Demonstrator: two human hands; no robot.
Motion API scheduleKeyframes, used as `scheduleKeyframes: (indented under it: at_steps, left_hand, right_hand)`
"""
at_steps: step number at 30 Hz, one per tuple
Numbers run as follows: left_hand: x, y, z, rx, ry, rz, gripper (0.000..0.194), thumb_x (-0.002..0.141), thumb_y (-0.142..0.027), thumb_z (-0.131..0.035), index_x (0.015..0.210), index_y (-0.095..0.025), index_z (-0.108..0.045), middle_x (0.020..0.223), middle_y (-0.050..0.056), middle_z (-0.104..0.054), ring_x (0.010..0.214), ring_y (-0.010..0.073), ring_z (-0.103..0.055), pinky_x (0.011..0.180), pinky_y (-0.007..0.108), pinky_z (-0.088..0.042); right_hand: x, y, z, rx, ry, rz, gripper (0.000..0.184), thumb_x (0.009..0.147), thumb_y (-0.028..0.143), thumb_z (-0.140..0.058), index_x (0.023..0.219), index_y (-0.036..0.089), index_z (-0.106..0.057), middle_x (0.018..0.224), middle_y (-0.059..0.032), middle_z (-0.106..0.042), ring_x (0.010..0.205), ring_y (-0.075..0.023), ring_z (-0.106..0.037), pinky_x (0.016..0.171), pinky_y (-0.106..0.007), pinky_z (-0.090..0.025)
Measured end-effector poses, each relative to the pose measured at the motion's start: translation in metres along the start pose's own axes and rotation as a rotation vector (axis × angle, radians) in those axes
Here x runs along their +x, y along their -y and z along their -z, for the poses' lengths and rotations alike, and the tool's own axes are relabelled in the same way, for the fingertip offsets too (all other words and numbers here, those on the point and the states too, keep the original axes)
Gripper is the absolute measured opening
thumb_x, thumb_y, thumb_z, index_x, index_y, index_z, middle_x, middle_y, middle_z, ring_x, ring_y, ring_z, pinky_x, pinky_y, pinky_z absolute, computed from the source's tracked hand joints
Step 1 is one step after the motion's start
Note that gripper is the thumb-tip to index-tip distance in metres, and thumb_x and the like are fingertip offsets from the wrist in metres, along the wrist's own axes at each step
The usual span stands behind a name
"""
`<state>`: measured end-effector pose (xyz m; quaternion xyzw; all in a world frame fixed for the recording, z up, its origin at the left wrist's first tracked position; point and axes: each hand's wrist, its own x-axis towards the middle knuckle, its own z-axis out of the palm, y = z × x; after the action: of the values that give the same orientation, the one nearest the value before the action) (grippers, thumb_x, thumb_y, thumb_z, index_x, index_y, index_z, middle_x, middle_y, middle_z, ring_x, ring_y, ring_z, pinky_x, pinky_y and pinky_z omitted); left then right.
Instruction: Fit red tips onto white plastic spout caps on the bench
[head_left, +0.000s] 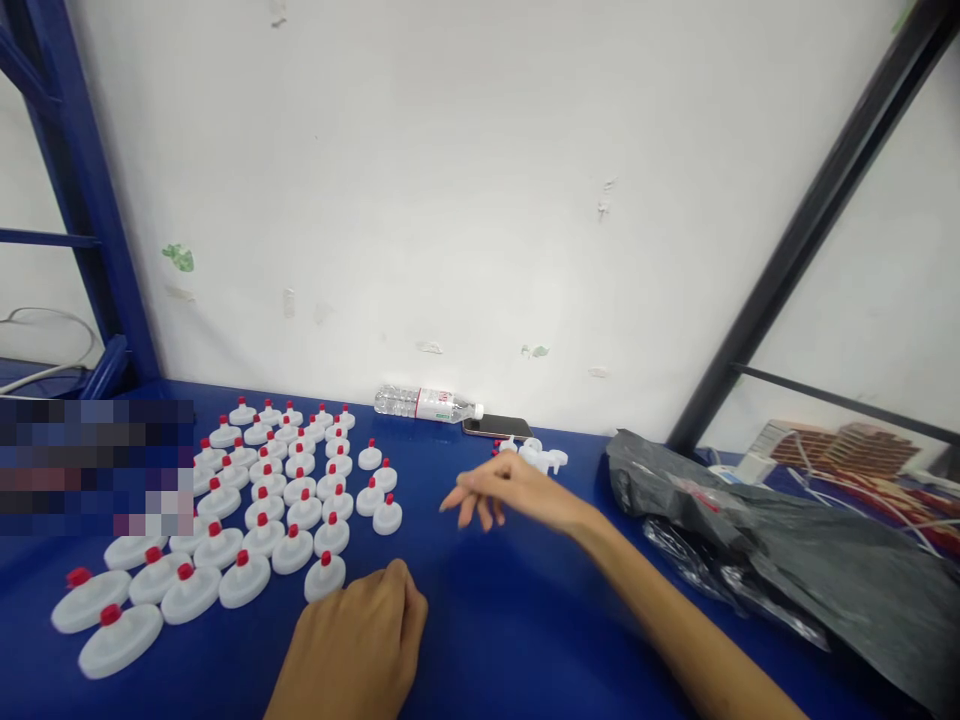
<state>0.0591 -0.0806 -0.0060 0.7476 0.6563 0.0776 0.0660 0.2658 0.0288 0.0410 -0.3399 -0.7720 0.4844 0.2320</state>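
My left hand (356,640) rests low at the front of the blue table with its fingers curled under. Whatever those fingers may hold is hidden. Just beyond its knuckles stands a white round cap with a red tip (325,577). To the right, my right hand (499,488) hovers over the table, its fingers loosely bent and apart, with nothing visible in them. Behind it lies a small heap of white plastic parts (534,455), with some red bits at its left. Many similar red-tipped caps (262,535) stand in rows on the left.
A clear water bottle (427,403) lies on its side by the wall, beside a phone (496,427). A grey plastic bag (765,540) spreads over the right side. Blue frame posts (112,200) rise at the left. A pixelated patch covers the far left.
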Motion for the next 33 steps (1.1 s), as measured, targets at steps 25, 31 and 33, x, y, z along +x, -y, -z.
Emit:
scheduleKeyframes:
  at_steps: [25,31,33]
  left_hand:
    - [0.001,0.001,-0.006,-0.098,-0.032,-0.053,0.038,0.104,-0.022,-0.029,0.095,-0.022,-0.066,0.084,0.003,-0.077,0.079,0.0258,-0.075,0.063,0.033,-0.036]
    - [0.003,0.003,-0.009,-0.113,-0.036,-0.067,0.037,0.105,-0.026,-0.028,0.100,-0.023,-0.065,0.085,0.003,-0.077,0.080,0.0262,-0.075,0.063,0.033,-0.037]
    - [0.002,0.004,-0.010,-0.111,-0.039,-0.072,0.036,0.105,-0.025,-0.028,0.100,-0.024,-0.064,0.084,0.003,-0.077,0.079,0.0263,-0.075,0.062,0.033,-0.036]
  right_hand:
    - [-0.013,-0.041,0.066,-0.977,-0.661,-0.340,0.017,0.095,0.033,-0.064,0.097,0.023,-0.078,0.103,-0.0064,-0.079,0.094,-0.0243,-0.070,0.069,-0.029,-0.039]
    - [-0.011,-0.020,0.049,-0.807,-0.490,-0.169,0.032,0.102,0.040,-0.053,0.098,0.022,-0.079,0.093,-0.0035,-0.079,0.079,-0.0188,-0.069,0.067,-0.026,-0.042]
    - [-0.008,-0.017,0.034,-0.735,-0.336,-0.118,0.036,0.102,0.044,-0.055,0.091,0.021,-0.081,0.081,-0.0009,-0.078,0.069,-0.0159,-0.067,0.062,-0.024,-0.043]
